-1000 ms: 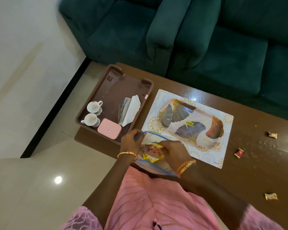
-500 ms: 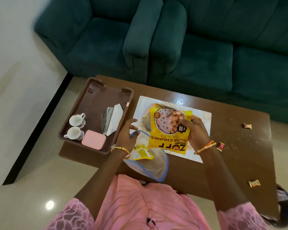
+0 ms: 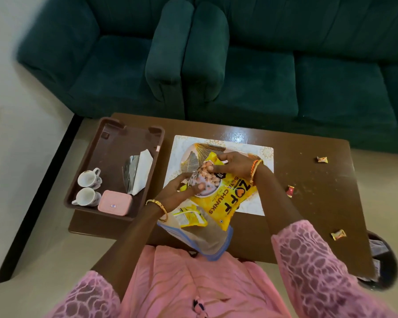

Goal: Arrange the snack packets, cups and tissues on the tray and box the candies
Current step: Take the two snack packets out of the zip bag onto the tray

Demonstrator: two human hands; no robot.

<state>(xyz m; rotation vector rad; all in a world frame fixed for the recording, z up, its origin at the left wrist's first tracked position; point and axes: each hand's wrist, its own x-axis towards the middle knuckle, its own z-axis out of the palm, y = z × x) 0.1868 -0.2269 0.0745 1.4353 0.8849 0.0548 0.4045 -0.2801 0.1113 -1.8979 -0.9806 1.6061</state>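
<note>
A: State of the grip, both hands?
B: Right hand (image 3: 236,166) is clamped on the upper corner of the yellow snack packet (image 3: 225,198). Left hand (image 3: 182,188) pinches the same packet at its left edge, fingertips on the printed bowl picture. The packet is held above the patterned tray (image 3: 193,157), covering most of it.

A: Legible print?
B: "CHUNKS" in white capitals; above it large dark letters reading roughly "ZOFF", with a heart in place of one letter. The remaining small print cannot be read.

A: Anything obscured?
B: The patterned tray shows only a gold fan motif left of the packet. It sits on a white placemat (image 3: 260,154), partly covered. A dark round object at the bench's near right corner is cut off by the bench (image 3: 308,203) edge; its contents are unclear.

A: Containers?
B: A clear zip bag (image 3: 207,239) with blue edging lies just below the packet, overhanging the bench edge, holding a second yellow packet (image 3: 190,216). Left of the packet, a brown tray (image 3: 115,143) carries two white cups (image 3: 89,188), folded tissues (image 3: 140,173) and a closed pink box (image 3: 115,202).

A: Candies?
B: Three wrapped candies (image 3: 322,159) lie loose on the bench right of the packet, well apart.
</note>
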